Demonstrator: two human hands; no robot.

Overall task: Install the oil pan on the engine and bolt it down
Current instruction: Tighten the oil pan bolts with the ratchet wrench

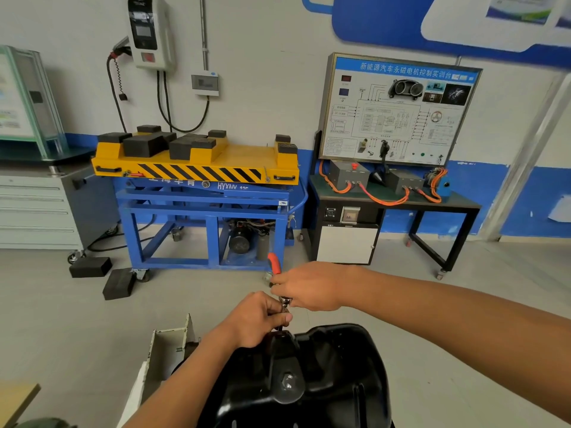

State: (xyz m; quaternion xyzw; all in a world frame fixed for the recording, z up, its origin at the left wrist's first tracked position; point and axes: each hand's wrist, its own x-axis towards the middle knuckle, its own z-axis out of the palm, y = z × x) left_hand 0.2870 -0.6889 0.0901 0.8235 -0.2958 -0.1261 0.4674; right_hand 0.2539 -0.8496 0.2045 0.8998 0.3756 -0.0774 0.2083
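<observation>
Head: bolting oil pan [340, 369] at 12 o'clock rim; right hand [310, 288] gripping ratchet [273, 262], left hand [256, 322] pinching extension [283, 308]; next, likely square handle swing.

Yellow-blue lift table [197, 168] against wall; motor training board [398, 109] right.

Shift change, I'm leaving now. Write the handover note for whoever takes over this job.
Right hand grips the ratchet near its red handle.
Left hand pinches the shaft below the ratchet head, steadying it at the far edge of the oil pan.
The pan lies under both hands.
Done: cannot tell how many bolts are in.
Left: likely finish this far-edge bolt, then check the rest.
</observation>
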